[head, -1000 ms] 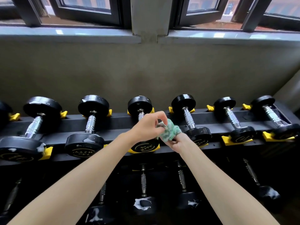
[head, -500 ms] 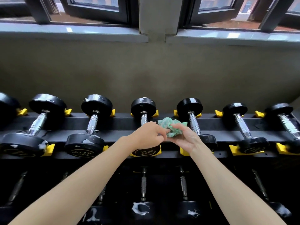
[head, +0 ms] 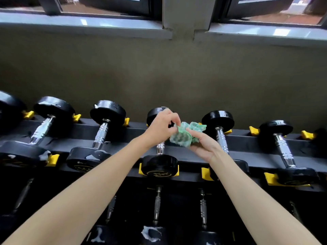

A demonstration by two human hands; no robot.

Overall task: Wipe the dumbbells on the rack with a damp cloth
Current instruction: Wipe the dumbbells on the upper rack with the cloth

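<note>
A crumpled green cloth [head: 184, 135] is held up between both hands above the top shelf of the black rack [head: 247, 154]. My left hand [head: 160, 127] pinches its left edge with fingertips. My right hand [head: 203, 145] cups it from below, thumb on the fabric. Right under the hands lies a black dumbbell [head: 160, 165] with a chrome handle, its far head partly hidden by my left hand. Another dumbbell [head: 218, 121] lies just right of the cloth; my right forearm covers its near head.
Several more dumbbells line the top shelf, two of them [head: 100, 135] [head: 283, 147] flanking the middle pair. White foam patches mark heads on the lower shelf [head: 152, 234]. Yellow cradles [head: 270, 179] edge the rack. A grey wall and window sill [head: 88, 23] rise behind.
Both hands lifted the cloth a little higher and my left fingers now pull at its edge, spreading it. The view tilted down and closer to the rack.
</note>
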